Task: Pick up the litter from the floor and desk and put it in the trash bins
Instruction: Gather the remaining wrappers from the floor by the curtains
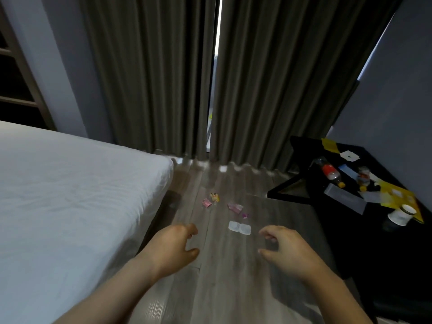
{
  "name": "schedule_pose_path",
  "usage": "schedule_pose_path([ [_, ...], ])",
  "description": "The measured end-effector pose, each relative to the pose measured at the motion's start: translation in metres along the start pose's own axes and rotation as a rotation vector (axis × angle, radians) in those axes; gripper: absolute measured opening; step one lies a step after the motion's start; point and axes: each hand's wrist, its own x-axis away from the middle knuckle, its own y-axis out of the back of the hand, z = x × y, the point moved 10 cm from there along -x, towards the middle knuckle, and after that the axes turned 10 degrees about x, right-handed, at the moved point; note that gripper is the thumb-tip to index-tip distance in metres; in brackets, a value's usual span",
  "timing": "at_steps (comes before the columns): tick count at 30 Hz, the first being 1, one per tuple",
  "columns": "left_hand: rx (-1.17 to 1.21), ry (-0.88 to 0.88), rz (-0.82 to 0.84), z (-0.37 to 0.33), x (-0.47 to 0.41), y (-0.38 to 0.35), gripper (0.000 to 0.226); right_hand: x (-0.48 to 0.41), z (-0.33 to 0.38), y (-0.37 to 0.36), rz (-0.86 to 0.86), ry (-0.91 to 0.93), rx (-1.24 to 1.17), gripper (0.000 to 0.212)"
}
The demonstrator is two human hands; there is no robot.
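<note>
Wood floor [233,277] litter is seen just ahead of the hands: wrappers [235,208] and a plastic tray [239,228], with more left on the desk [374,242]. The left hand [173,244] and right hand [285,249] are held out empty, fingers loosely curled and apart, likely readied for a grab. No bin is seen.
</note>
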Motion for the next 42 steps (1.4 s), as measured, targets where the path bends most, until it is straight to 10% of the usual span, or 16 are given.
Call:
schedule_pose_path([
  [42,-0.009,0.126,0.452,0.210,-0.611,-0.011,0.048,-0.602,-0.100,-0.008,0.116,-0.236,-0.195,0.041],
])
